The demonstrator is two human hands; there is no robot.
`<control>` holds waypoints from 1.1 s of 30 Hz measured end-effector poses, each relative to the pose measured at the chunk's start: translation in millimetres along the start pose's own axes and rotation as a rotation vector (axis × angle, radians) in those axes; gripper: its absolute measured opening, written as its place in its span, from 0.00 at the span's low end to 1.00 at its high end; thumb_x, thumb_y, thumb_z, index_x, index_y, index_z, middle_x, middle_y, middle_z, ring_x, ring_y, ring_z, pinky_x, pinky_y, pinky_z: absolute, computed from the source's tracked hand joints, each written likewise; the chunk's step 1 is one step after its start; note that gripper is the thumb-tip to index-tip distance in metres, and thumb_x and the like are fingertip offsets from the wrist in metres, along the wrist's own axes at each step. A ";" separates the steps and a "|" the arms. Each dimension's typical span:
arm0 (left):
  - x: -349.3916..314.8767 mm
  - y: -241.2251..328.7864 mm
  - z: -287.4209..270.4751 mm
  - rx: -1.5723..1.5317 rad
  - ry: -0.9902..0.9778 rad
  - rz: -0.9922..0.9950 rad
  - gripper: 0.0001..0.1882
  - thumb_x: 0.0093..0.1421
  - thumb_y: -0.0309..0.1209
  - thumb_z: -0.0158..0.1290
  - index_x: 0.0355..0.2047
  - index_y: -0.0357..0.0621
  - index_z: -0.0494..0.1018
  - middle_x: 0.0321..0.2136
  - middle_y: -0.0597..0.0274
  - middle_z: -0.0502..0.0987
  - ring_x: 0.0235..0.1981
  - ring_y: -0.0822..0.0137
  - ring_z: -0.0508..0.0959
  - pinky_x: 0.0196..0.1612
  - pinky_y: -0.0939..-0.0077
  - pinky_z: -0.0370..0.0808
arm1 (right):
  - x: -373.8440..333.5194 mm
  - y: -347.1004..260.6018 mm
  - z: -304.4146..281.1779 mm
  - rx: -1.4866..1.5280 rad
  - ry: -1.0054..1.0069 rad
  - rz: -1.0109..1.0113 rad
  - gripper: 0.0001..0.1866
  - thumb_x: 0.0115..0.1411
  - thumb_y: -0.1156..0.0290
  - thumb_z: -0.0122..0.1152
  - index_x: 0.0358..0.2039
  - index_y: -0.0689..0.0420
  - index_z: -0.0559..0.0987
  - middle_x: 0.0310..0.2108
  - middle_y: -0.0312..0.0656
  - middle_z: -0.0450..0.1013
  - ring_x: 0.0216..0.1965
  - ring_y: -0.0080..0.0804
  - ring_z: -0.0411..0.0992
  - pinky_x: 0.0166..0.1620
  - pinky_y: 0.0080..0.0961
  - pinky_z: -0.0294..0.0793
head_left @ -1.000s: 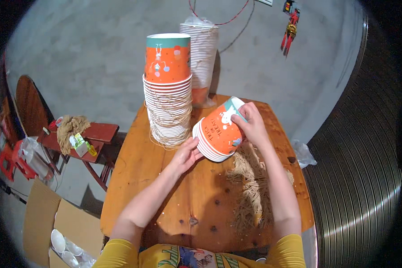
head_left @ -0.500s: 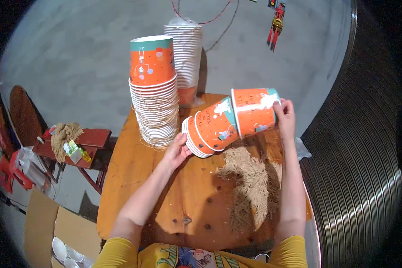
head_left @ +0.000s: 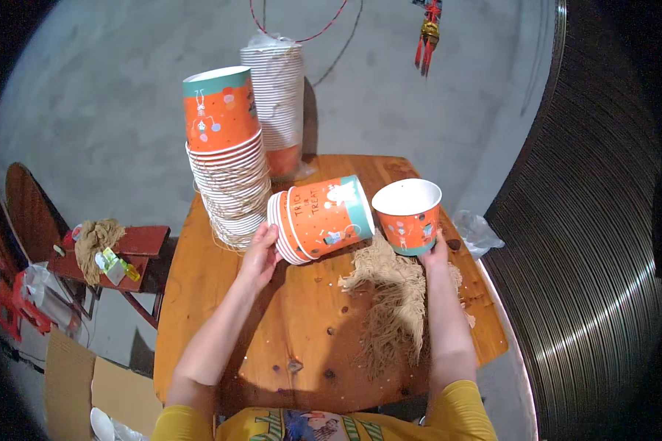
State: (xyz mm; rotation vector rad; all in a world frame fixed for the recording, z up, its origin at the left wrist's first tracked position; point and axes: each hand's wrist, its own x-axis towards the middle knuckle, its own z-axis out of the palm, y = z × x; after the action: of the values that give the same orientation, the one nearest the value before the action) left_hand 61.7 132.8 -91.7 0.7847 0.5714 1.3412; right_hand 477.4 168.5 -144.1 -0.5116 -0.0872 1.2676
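My left hand (head_left: 260, 253) grips the rim end of a short stack of orange and teal paper buckets (head_left: 324, 219), tilted on its side above the table. In my right hand (head_left: 435, 253) is a single paper bucket (head_left: 407, 229) of the same print, its white opening turned up toward me. The two are apart by a narrow gap. Beneath them lies a beige fringed cloth (head_left: 393, 283) on the wooden table (head_left: 272, 323). To the left stands a tall stack of nested buckets (head_left: 232, 176), string wound about its rims and an orange bucket upside down on top.
Behind the tall stack is another stack (head_left: 272, 95) in clear plastic. A red bench (head_left: 136, 246) with a cloth stands at left, above an open cardboard box (head_left: 118, 389). A ridged dark shutter (head_left: 596, 242) curves along the right, beside a clear plastic bag (head_left: 478, 231).
My right hand has drawn the end bucket off the short stack and turned its mouth upward. The short stack has dropped slightly and now lies more level in my left hand.
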 end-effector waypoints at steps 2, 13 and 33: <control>-1.4 5.3 5.0 0.030 0.014 0.017 0.08 0.66 0.34 0.45 0.43 0.49 0.67 0.40 0.71 0.75 0.39 0.76 0.76 0.42 0.76 0.76 | 12.5 7.4 -10.8 0.012 -0.002 0.011 0.23 0.66 0.53 0.44 0.51 0.58 0.71 0.54 0.44 0.68 0.55 0.40 0.65 0.62 0.44 0.60; -5.4 5.9 46.3 0.290 -0.110 0.225 0.07 0.66 0.32 0.44 0.40 0.43 0.67 0.33 0.69 0.73 0.32 0.80 0.72 0.36 0.82 0.71 | -2.7 -63.8 2.4 -1.097 0.404 -0.917 0.18 0.62 0.69 0.44 0.50 0.63 0.70 0.45 0.49 0.70 0.49 0.42 0.68 0.52 0.36 0.65; -94.2 81.1 59.5 1.121 0.128 0.696 0.07 0.63 0.30 0.47 0.37 0.39 0.68 0.24 0.54 0.70 0.24 0.61 0.70 0.31 0.74 0.69 | -100.9 121.6 129.8 -1.865 -0.825 -1.139 0.65 0.33 0.47 0.75 0.66 0.53 0.46 0.65 0.51 0.45 0.66 0.53 0.45 0.64 0.52 0.46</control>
State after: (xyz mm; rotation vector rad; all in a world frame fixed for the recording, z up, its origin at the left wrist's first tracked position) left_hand 40.9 33.6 1.7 1.9427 1.2633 1.6646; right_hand 294.0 141.2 -57.9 -1.1574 -2.0522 -0.1812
